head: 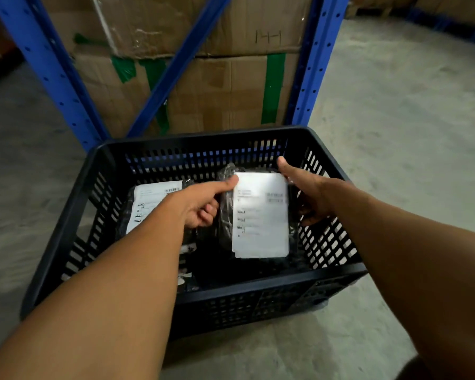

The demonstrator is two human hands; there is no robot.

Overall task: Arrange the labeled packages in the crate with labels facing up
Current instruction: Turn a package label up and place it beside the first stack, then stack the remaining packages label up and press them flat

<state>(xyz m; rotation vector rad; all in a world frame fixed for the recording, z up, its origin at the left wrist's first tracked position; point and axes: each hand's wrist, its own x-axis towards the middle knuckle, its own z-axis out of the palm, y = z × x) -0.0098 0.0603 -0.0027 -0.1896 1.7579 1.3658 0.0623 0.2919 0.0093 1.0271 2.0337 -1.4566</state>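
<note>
A black slotted plastic crate (247,290) stands on the concrete floor. Inside it, on the right, a black-wrapped package (259,218) shows its white label facing up. My left hand (203,204) grips that package's left edge with the thumb on the label's top corner. Gripping its right edge is my right hand (306,193), thumb pointing up. A second black package (146,207) lies in the crate's left half, label up, partly hidden by my left forearm. More dark wrapped items lie beneath, hard to tell apart.
Just behind the crate rises a blue metal rack (311,69) with a diagonal brace. Large cardboard boxes (217,86) with green tape fill the rack. Grey concrete floor (401,119) stretches to the left and right.
</note>
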